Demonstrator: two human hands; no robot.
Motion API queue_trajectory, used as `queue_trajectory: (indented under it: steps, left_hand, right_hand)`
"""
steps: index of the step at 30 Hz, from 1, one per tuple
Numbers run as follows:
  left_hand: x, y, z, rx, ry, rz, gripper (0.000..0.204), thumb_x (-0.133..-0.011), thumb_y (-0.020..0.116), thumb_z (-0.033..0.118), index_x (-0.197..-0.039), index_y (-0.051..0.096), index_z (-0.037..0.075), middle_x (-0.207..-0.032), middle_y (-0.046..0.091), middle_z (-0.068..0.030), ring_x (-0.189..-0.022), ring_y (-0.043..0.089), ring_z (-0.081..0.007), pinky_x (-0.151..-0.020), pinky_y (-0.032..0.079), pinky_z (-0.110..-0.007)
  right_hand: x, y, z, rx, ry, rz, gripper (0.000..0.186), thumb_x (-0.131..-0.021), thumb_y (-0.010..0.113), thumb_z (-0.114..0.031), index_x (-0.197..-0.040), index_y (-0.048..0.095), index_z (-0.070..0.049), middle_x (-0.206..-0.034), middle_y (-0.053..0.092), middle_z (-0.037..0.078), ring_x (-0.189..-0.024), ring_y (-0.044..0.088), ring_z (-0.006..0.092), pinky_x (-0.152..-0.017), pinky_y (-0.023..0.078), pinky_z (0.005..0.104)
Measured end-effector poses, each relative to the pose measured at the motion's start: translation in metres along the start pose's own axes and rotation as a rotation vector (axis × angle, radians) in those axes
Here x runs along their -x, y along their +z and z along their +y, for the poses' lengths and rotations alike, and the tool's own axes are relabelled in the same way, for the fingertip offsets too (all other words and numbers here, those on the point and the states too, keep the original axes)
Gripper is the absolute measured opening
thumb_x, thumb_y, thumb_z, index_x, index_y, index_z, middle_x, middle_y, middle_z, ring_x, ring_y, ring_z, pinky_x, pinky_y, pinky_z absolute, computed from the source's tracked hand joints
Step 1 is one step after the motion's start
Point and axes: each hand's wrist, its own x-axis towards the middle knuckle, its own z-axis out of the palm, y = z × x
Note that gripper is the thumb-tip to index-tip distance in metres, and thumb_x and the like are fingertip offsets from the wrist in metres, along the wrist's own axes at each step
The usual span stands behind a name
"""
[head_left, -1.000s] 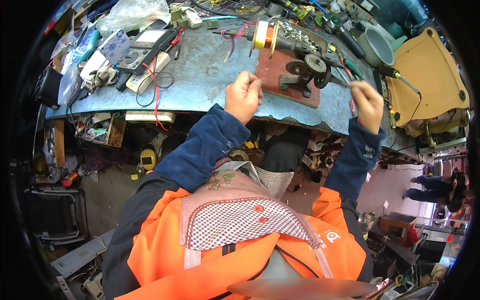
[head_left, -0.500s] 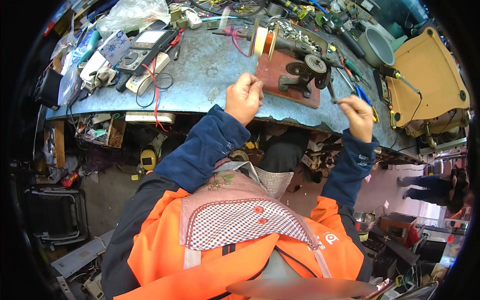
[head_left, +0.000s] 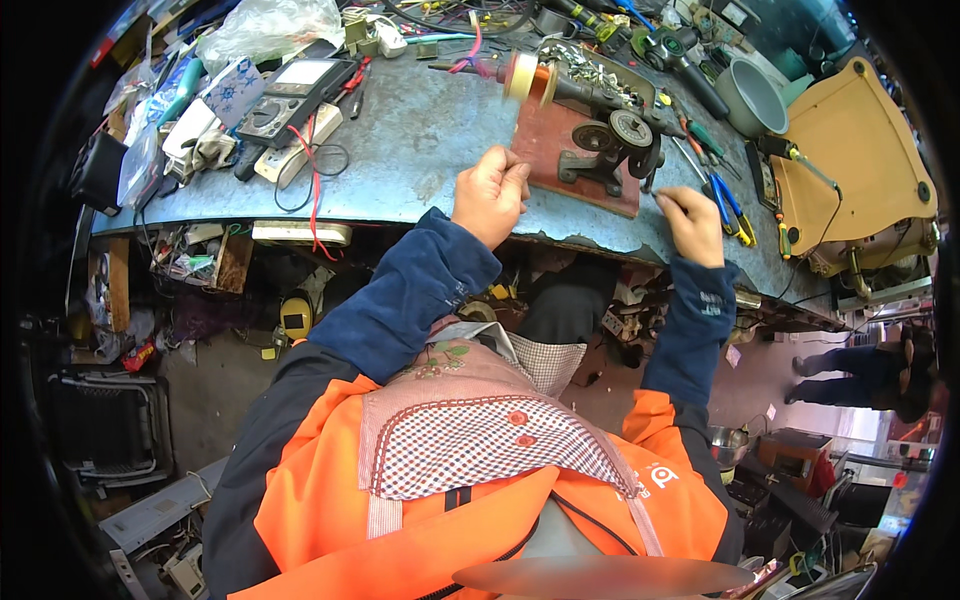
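Note:
A hand-cranked coil winding machine (head_left: 598,160) stands on a reddish-brown board (head_left: 540,155) at the bench's front edge. On its shaft, toward the left, sits a pale yellow bobbin (head_left: 520,75) with a copper-coloured winding beside it. A pink tie (head_left: 476,40) is knotted on the shaft's left part and sticks upward. My left hand (head_left: 490,198) is closed in a pinch just left of the board, below the bobbin; whatever it pinches is too fine to see. My right hand (head_left: 692,225) is closed at the crank handle (head_left: 649,183), right of the board.
Left on the bench lie a multimeter (head_left: 295,98) with a red lead (head_left: 313,190) and a plastic bag (head_left: 270,32). To the right are blue-yellow pliers (head_left: 733,208), a grey bowl (head_left: 752,95), and a tan panel (head_left: 850,160). A person (head_left: 860,375) stands far right.
My right hand has moved left and slightly down with the crank. The pink tie has swung from hanging below the shaft to pointing up. The left hand has barely moved.

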Motion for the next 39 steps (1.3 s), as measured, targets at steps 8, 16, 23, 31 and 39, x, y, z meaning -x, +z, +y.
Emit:
queue_trajectory:
  steps: [8, 16, 23, 31, 39]
  left_hand:
    - [-0.002, 0.000, -0.002, -0.008, -0.003, -0.013, 0.013, -0.101, 0.061, 0.012, -0.091, 0.061, 0.003, -0.070, 0.064, -0.0023, -0.058, 0.059, -0.0072, -0.054, 0.049, -0.024]
    - [-0.001, 0.001, 0.000, 0.001, -0.004, -0.026, 0.013, -0.101, 0.060, 0.011, -0.092, 0.061, 0.002, -0.071, 0.064, -0.0034, -0.059, 0.059, -0.0076, -0.054, 0.050, -0.024]
    - [-0.001, -0.003, -0.002, -0.003, 0.002, -0.030, 0.012, -0.100, 0.061, 0.011, -0.092, 0.061, 0.002, -0.071, 0.064, -0.0033, -0.059, 0.059, -0.0074, -0.054, 0.050, -0.024]
    - [-0.002, 0.001, 0.001, 0.015, -0.017, -0.020, 0.013, -0.100, 0.061, 0.011, -0.091, 0.060, 0.002, -0.068, 0.063, -0.0034, -0.057, 0.059, -0.0081, -0.053, 0.049, -0.026]
    - [-0.001, -0.001, 0.004, 0.007, -0.015, -0.005, 0.013, -0.098, 0.061, 0.009, -0.088, 0.058, 0.002, -0.064, 0.062, -0.0048, -0.054, 0.059, -0.0102, -0.052, 0.049, -0.029]
  right_hand:
    - [-0.041, -0.021, -0.021, -0.490, -0.052, 0.399, 0.014, -0.098, 0.064, -0.007, -0.103, 0.073, 0.003, -0.081, 0.062, -0.004, -0.070, 0.049, 0.0051, -0.062, 0.036, 0.0211]
    - [-0.033, 0.014, 0.014, 0.120, -0.021, 0.186, 0.019, -0.092, 0.069, -0.016, -0.101, 0.073, 0.001, -0.093, 0.072, 0.017, -0.085, 0.070, 0.0259, -0.077, 0.053, 0.0339]
    - [0.005, -0.028, -0.015, -0.364, -0.079, 0.134, 0.007, -0.090, 0.067, -0.002, -0.093, 0.070, 0.004, -0.073, 0.057, -0.002, -0.065, 0.047, 0.0071, -0.059, 0.035, 0.0239]
    - [-0.076, 0.024, 0.031, -0.569, 0.044, 0.470, 0.017, -0.099, 0.067, -0.015, -0.101, 0.074, -0.001, -0.074, 0.060, -0.004, -0.063, 0.047, 0.0039, -0.057, 0.036, 0.0211]
    - [-0.045, 0.051, 0.045, -0.435, 0.224, 0.345, 0.021, -0.100, 0.063, -0.020, -0.094, 0.072, -0.002, -0.072, 0.059, -0.005, -0.062, 0.049, 0.0043, -0.057, 0.037, 0.0222]
